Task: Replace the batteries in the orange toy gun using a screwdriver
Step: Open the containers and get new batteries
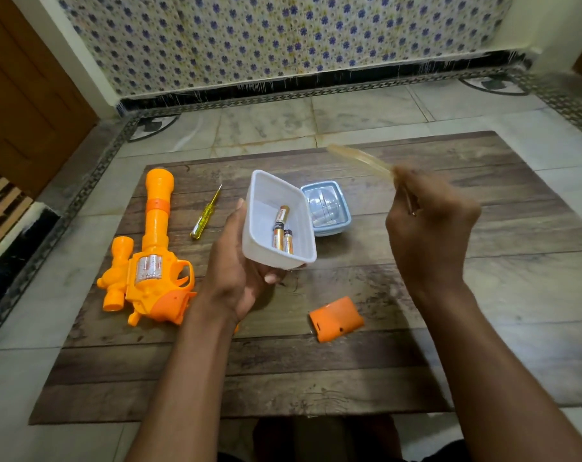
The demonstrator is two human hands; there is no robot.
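Lying on its side at the left of the wooden board (483, 261), the orange toy gun (149, 261) has its barrel pointing far and its grip end near, partly hidden behind the left forearm. Its battery cover (336, 319) sits apart on the near-right of the board, so the compartment is presumably open and ready; the opening itself is not visible. The yellow-handled screwdriver (207, 213) rests just right of the barrel, tip pointing far, untouched and within easy reach.

Left hand (239, 271) cradles a white plastic container (276, 221) from below and the side, fingers curled round it, tilting it toward the camera. Likely reason: to show or shake its contents forward. Three batteries (282, 231) lie inside, gathered at the lower end.

Right hand (429, 228) is raised above the board's right half, fingers closed on a pale translucent piece (359, 158) that is motion-blurred. Probably the container's lid; cannot confirm.

A blue-rimmed clear container (329, 208) sits just behind the white one, touching or nearly so.

Room: the board lies on a marble floor (349, 115). The near-centre and right half are bare wood, giving space to set the lid down. The gun lies close to the left edge; the cover has open wood all round.
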